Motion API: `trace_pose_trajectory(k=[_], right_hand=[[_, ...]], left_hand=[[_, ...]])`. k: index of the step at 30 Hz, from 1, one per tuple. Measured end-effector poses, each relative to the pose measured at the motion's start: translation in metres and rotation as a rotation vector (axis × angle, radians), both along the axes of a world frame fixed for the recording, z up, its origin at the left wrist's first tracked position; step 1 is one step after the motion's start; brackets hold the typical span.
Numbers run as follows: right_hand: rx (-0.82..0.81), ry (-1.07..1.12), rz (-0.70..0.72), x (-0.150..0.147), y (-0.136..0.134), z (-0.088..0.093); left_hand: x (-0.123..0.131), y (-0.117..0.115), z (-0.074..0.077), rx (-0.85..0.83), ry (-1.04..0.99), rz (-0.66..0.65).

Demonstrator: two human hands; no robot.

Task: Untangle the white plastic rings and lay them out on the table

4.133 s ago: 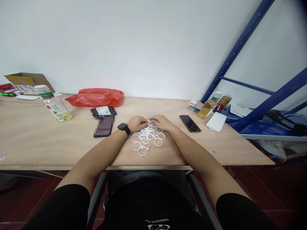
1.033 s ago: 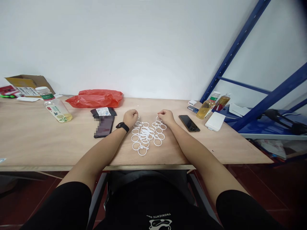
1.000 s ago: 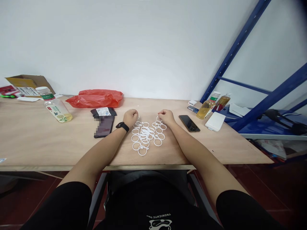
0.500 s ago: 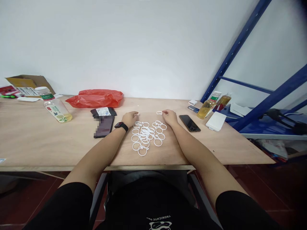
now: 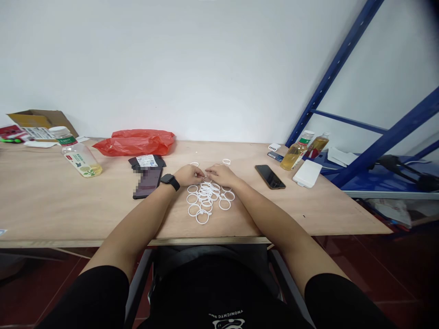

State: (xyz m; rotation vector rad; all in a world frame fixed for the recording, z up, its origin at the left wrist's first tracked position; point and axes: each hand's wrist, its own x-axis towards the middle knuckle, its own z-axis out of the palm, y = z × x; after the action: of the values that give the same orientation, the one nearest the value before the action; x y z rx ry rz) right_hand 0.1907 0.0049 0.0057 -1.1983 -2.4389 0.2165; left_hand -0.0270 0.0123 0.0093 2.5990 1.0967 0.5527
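A loose pile of thin white plastic rings [image 5: 206,194], each with a small knob, lies on the table in front of me. At the pile's far edge my left hand [image 5: 189,175], wearing a black watch, is closed with its fingertips pinching a ring. From the other side my right hand [image 5: 222,175] reaches in, its fingers bent down and closed at a white ring [image 5: 207,179] between the two hands. The fingers partly hide it. Beyond my right hand a single ring [image 5: 226,161] lies apart, and another ring [image 5: 194,163] lies behind my left hand.
Left of the hands are a dark phone-like slab [image 5: 148,183], a black packet [image 5: 147,161], a red plastic bag [image 5: 135,142] and a tilted bottle [image 5: 80,155]. To the right lie a phone [image 5: 270,177], a white case [image 5: 307,173] and a bottle [image 5: 295,153], near a blue metal rack [image 5: 360,153].
Both hands have come inward and nearer to me, from the far sides to the pile's far edge. The two rings they held now lie on the table behind them.
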Motion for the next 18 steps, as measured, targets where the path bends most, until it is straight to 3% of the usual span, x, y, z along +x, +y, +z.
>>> trace_pose_trajectory(k=[4,7,13,18], right_hand=[[-0.032,-0.143,0.048,-0.012,-0.004,0.002],[-0.077,-0.093,0.03,-0.009,-0.007,0.001],[-0.164,0.338,-0.1,0.004,-0.003,-0.005],[-0.31,0.616,-0.134,0.008,0.007,-0.013]], left_hand=[[0.001,0.001,-0.002,0.041,0.02,0.028],[0.0,0.002,-0.002,0.051,-0.015,0.061],[0.003,0.005,-0.005,-0.069,-0.27,0.098],[0.007,0.006,-0.009,-0.02,-0.262,0.075]])
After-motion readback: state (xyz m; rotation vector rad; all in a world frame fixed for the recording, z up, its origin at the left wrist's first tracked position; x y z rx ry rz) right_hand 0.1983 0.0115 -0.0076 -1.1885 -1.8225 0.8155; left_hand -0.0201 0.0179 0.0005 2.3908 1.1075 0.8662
